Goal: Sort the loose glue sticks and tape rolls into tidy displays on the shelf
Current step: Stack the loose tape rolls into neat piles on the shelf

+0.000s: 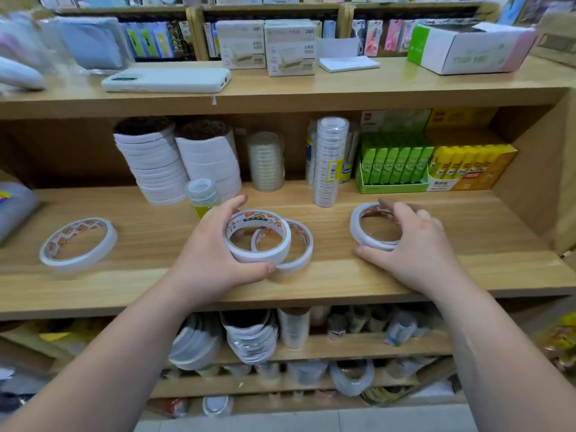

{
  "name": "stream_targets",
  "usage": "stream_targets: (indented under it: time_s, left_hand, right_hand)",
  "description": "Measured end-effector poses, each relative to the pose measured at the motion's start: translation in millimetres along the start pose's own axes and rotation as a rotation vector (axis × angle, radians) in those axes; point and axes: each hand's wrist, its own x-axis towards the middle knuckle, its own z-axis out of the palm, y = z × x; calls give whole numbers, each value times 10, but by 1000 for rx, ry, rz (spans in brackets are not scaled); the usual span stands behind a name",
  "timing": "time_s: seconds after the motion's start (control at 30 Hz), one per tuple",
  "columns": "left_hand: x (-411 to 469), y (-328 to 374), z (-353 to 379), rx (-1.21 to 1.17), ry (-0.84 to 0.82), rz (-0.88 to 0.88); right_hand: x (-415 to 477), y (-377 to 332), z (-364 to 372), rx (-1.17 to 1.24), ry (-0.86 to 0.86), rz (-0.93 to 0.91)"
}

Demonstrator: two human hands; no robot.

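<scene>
1. Seen from a head camera, a person reaches both bare forearms onto the middle board of a wooden shelf [311, 282].
2. The left hand [215, 254] grips a tilted tape roll [257, 236], white with a printed inner ring. The fingers [232, 204] curl over its far edge and the thumb presses its near edge.
3. That roll leans over a flat tape roll [300, 244], overlapping its left part.
4. The right hand [417, 244] holds a right tape roll [371, 227], with the fingers hooked over the far rim and the thumb at the near rim.
5. A far-left tape roll [78, 244] lies flat by itself, well apart from both hands.
6. At the back stand two white tape stacks [149, 163], a short clear tape stack [266, 160], a tall clear tape stack [330, 160] and a small clear roll stack [202, 194].
7. To the right of them, a green glue stick box [392, 166] sits just beside a yellow glue stick box [467, 166].
8. A white phone [166, 80] lies on the board above.
</scene>
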Motion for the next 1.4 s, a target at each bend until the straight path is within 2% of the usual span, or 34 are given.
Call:
stream_targets:
  time_s: [0.17,0.3,0.4,0.57,0.8,1.07,1.23,1.4]
  left_hand:
    - [-205,-145,-197,89,86,-63]
    - [-281,-296,-302,200,132,-138]
    - [-270,-339,-324,274,84,-152]
    - [-247,-320,-345,259,78,-129]
    - [-299,-167,-383,112,244,-34]
    - [-31,176,-171,75,127,46]
    - [34,145,-135,13,114,15]
    - [77,146,-50,76,27,46]
  right_hand:
    - [37,-146,127,84,-13,-120]
    - [32,-327,164,341,8,-264]
    - [35,-524,149,483,-49,-386]
    - [89,-794,309,336,-143,-561]
    - [131,-823,488,263,-206,-565]
    - [112,-815,436,461,-222,-518]
    - [123,-867,507,462,-329,-501]
    - [117,-612,371,462,-296,-437]
